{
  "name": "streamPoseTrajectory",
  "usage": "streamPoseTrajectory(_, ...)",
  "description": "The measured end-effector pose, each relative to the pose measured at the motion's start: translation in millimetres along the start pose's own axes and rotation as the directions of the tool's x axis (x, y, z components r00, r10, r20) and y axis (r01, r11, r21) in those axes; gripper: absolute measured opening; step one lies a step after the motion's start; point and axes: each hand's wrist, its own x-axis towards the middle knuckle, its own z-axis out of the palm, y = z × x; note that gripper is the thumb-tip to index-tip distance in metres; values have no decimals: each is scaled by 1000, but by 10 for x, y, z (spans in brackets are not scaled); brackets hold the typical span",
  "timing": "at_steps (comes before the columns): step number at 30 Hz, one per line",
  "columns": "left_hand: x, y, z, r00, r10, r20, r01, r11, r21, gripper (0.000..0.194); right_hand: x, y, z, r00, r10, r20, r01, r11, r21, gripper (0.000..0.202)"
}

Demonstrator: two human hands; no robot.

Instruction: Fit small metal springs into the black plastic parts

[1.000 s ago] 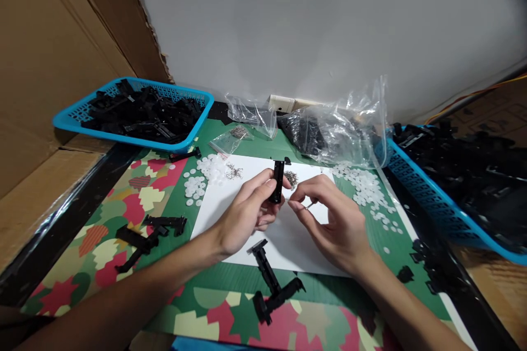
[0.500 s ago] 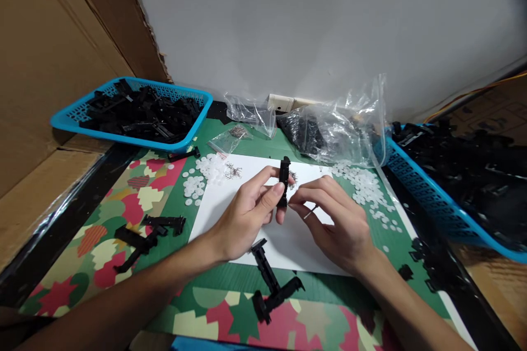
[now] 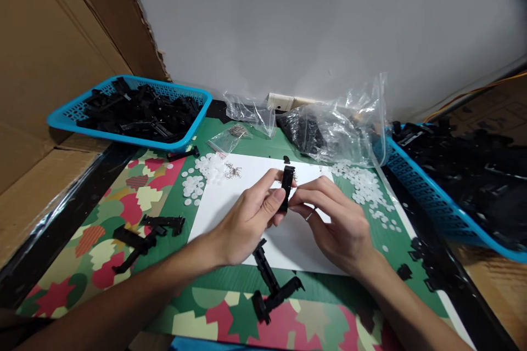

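My left hand (image 3: 251, 216) is closed around a slim black plastic part (image 3: 289, 184), holding it nearly upright above a white paper sheet (image 3: 222, 219). Its thumb presses on the side of the part. Close by on the right, my right hand (image 3: 335, 219) is pinched, its fingertips at the part's lower end; whatever they grip is hidden. A ring (image 3: 310, 214) shows on one of its fingers. Beyond the hands lie small metal springs or clips (image 3: 233, 170), too fine to tell. More black plastic parts (image 3: 267, 274) rest below my hands.
A blue basket (image 3: 123, 139) of black parts stands at the back left, another blue basket (image 3: 436, 192) at the right. White discs (image 3: 212, 167) and further white discs (image 3: 364, 184) flank the paper. Clear plastic bags (image 3: 337, 131) lie at the back. Black parts (image 3: 140, 238) lie left.
The black part has shifted slightly right and toward me, leaning a little, with my left hand. A small black piece behind it now shows. My right hand has barely moved.
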Motion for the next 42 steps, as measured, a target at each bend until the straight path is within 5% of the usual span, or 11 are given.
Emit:
streamPoseTrajectory(13,-22,21,21,999,-3,38,7,995,-98,31,-38,-39,49,989,148,-20,-140,964,225,30)
streamPoseTrajectory(25,-8,-7,9,998,-57,31,63,969,-240,35,-17,-42,31,985,163,-56,-148,965,216,23)
streamPoseTrajectory(30,-15,4,15,996,-90,0,87,970,-226,42,-22,-43,-6,954,291,-69,-266,931,251,12)
streamPoseTrajectory(37,-22,18,23,996,-85,2,84,976,-200,42,6,-3,-7,892,438,112,-447,818,363,9)
streamPoseTrajectory(42,-23,32,10,997,-79,15,80,982,-174,38,-4,-2,-17,883,446,146,-466,794,391,11)
